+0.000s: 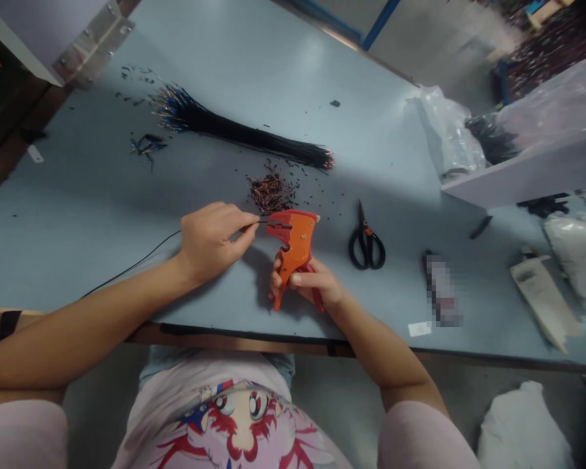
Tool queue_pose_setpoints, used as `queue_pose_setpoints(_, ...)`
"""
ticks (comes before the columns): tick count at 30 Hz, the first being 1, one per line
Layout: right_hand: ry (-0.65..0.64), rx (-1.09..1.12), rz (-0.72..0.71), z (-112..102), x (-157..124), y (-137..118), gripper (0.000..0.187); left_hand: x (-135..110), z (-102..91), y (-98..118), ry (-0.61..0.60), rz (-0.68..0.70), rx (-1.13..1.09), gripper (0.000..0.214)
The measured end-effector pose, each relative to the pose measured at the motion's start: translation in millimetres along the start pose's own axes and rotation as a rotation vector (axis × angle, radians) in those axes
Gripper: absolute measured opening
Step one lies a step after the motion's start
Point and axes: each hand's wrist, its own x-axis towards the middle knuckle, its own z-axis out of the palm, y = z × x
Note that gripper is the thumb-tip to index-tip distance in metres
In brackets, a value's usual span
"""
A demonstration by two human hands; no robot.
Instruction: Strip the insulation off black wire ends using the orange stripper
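Note:
Between thumb and fingers, my left hand (pixel 215 238) pinches a thin black wire (pixel 141 258). One end of the wire reaches the jaws of an orange and red wire stripper (pixel 299 240); the other trails left toward the table edge. My right hand (pixel 310 280) is wrapped round the stripper's handles. Just beyond the jaws lies a pile of copper and black wire scraps (pixel 269 191). Farther back rests a long bundle of black wires (pixel 244 133), with blue and metal ends on the left and bare copper on the right.
Black-handled scissors (pixel 367 251) lie right of the stripper. A blurred-out object (pixel 442 286) and a white label (pixel 420 329) are farther right. Several short blue-black pieces (pixel 147 146) sit at left. Plastic bags (pixel 449 130) and a white panel (pixel 522 166) stand at the right.

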Motion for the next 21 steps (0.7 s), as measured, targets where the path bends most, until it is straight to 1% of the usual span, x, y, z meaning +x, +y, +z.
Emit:
queue_pose_setpoints(12,0.011,-0.055,0.028,2.8,-1.6,-2.2,0.036,-0.9,-0.2,4.0,-0.07,-0.043,0.002,0.016)
queue_pose_setpoints(21,0.023,-0.012,0.019,6.2,-2.1,-3.3,0.035,-1.1,0.0,1.5,-0.041,-0.054,-0.012,0.015)
